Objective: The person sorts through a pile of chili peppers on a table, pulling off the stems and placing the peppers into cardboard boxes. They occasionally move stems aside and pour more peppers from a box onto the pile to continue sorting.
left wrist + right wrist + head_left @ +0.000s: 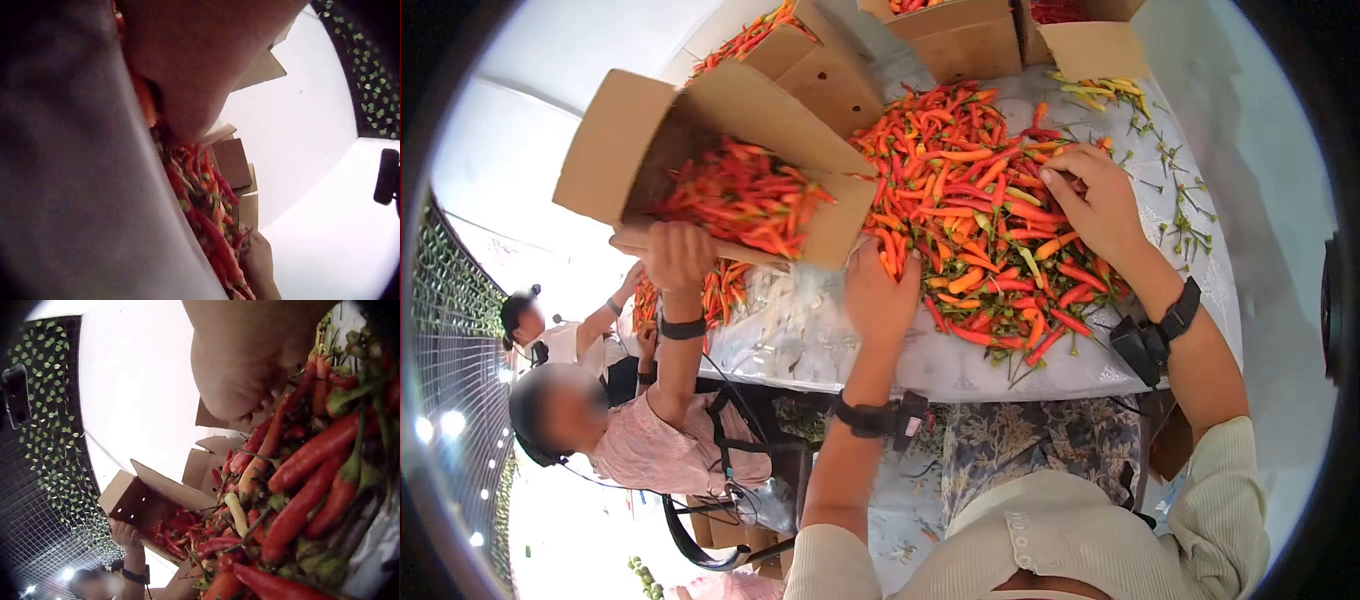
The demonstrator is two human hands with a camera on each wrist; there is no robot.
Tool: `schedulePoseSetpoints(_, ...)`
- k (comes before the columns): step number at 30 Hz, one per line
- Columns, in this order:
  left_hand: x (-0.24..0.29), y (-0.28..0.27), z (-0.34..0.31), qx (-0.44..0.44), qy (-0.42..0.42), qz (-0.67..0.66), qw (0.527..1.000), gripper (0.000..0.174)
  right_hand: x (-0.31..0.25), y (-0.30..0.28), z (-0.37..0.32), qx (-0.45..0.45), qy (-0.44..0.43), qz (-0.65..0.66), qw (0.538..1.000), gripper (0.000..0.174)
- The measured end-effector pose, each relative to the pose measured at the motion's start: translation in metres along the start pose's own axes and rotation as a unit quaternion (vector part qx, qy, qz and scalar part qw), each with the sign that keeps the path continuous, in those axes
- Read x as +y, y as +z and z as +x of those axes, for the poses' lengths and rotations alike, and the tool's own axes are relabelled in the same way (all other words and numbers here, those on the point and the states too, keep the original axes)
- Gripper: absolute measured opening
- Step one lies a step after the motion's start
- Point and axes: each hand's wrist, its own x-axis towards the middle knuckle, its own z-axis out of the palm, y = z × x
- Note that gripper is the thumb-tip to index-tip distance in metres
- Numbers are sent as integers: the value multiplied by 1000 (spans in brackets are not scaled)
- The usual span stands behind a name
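A large heap of red and orange chili peppers (990, 220) covers the table. My left hand (882, 290) lies at the heap's left edge, beside a tilted cardboard box, with orange peppers at its fingers; in the left wrist view the hand (187, 69) fills the top and its fingertips are hidden. At the heap's upper right my right hand (1100, 200) has its thumb and fingers curled round a red pepper. The right wrist view shows that hand (244, 369) over the peppers, its grip mostly hidden.
Another person's hand (680, 256) holds the tilted cardboard box (622, 140) of blurred peppers. More boxes (965, 45) line the back. Loose green stems (1185, 210) and yellow peppers (1100, 90) lie on the right. A second person sits at the far left.
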Motion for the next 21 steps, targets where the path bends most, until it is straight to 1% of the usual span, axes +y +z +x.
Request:
schedulePoseSetpoints(1, 3, 3, -1, 21, 6, 8, 1000, 48, 0, 0, 0, -1, -2, 2, 1000, 14)
schedulePoseSetpoints(4, 12, 3, -4, 21, -4, 32, 999, 49, 1, -1, 0, 1, -18, 5, 1000, 14)
schedulePoseSetpoints(7, 21, 1, -7, 41, 26, 70, 996, 48, 1, 0, -1, 9, -37, 5, 999, 14)
schedulePoseSetpoints(10, 18, 2, -5, 26, 28, 76, 996, 46, 1, -1, -1, 4, -30, 3, 1000, 15)
schedulePoseSetpoints(13, 17, 3, -7, 35, 16, 64, 997, 44, 1, -2, -2, -7, -22, -1, 1000, 15)
schedulePoseSetpoints(16, 24, -2, -7, 35, 17, 43, 998, 42, 3, 2, -3, 12, -43, -21, 999, 15)
schedulePoseSetpoints(19, 20, 1, -1, 55, 84, 28, 995, 39, -1, 0, -2, -27, 5, -10, 1000, 14)
schedulePoseSetpoints(21, 22, 1, 2, 69, 57, -4, 996, 37, 0, 0, -2, -29, -1, -6, 1000, 15)
